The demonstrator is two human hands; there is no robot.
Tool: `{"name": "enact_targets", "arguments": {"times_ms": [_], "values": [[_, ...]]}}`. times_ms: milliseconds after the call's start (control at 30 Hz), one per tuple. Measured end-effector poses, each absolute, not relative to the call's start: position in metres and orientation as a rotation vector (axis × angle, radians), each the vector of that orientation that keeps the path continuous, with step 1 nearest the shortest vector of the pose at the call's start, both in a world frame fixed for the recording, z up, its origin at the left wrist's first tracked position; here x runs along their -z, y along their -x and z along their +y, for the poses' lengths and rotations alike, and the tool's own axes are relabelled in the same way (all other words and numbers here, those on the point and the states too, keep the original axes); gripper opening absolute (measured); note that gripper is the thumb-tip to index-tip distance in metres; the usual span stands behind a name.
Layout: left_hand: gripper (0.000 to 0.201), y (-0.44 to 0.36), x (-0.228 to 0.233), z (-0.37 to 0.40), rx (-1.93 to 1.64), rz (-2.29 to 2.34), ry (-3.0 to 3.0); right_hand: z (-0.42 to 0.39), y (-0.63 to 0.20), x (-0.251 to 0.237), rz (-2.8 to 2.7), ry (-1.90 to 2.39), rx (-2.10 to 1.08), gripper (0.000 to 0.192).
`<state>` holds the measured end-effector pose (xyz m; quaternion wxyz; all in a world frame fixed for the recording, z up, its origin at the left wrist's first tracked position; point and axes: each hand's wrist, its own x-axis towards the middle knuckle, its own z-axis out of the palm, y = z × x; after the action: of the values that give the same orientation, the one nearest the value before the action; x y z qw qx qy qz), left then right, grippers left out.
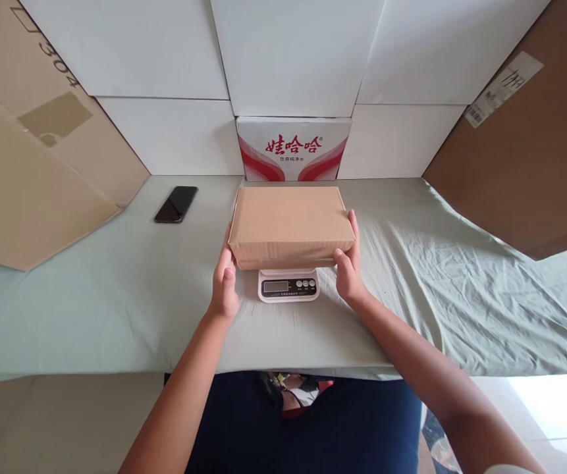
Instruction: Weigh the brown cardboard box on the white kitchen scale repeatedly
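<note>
A closed brown cardboard box [290, 217] is held between my two hands, over a small white digital scale [289, 288]. My left hand [225, 280] presses along the box's left side, its thumb near the front corner. On the right end, my right hand [350, 263] grips the box with its thumb on the front face and fingers along the side. The scale's display and buttons show in front of the box; its weighing plate is mostly hidden beneath. I cannot tell whether the box rests on the plate or hangs just above it.
A black phone [176, 204] lies on the green cloth [115, 283] at the left. White boxes and a red-and-white printed carton [294, 150] line the back. Large cardboard sheets stand at the left [36, 158] and right [530, 151]. The table's front edge is near my lap.
</note>
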<state>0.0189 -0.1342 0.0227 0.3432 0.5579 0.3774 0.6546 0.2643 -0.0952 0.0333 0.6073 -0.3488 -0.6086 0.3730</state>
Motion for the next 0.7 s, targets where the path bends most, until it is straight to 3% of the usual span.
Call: {"name": "enact_targets", "arguments": {"times_ms": [500, 700], "values": [[0.085, -0.012, -0.014, -0.126, -1.721, 0.999, -1.394, -0.087, -0.271, -0.021, -1.38, 0.82, -0.896, 0.08], [0.077, -0.011, -0.002, -0.118, -1.722, 0.993, -1.408, -0.091, -0.265, -0.023, -1.343, 0.805, -0.908, 0.081]]}}
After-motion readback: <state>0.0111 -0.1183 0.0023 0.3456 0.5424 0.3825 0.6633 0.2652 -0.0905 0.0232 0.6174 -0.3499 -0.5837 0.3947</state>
